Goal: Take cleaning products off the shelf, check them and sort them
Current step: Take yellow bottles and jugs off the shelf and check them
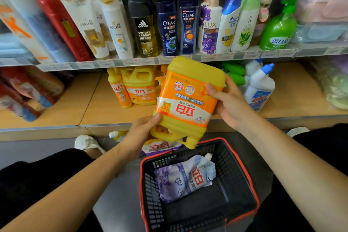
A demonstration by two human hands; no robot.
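A big yellow detergent jug (188,98) with an orange label hangs upside down in front of the lower shelf, cap pointing down toward the basket. My left hand (140,133) grips its handle end at the lower left. My right hand (227,101) holds its right side, thumb across the label. Below it stands a black shopping basket with a red rim (252,190), and a lilac refill pouch (185,179) lies inside. Another pouch (162,145) lies on the floor behind the basket.
On the lower wooden shelf (94,103) stand a matching yellow jug (140,88), a slim orange bottle (119,90) and a white toilet-cleaner bottle (260,86). The upper shelf holds shampoo bottles (167,24) and a green pump bottle (278,26). My knees flank the basket.
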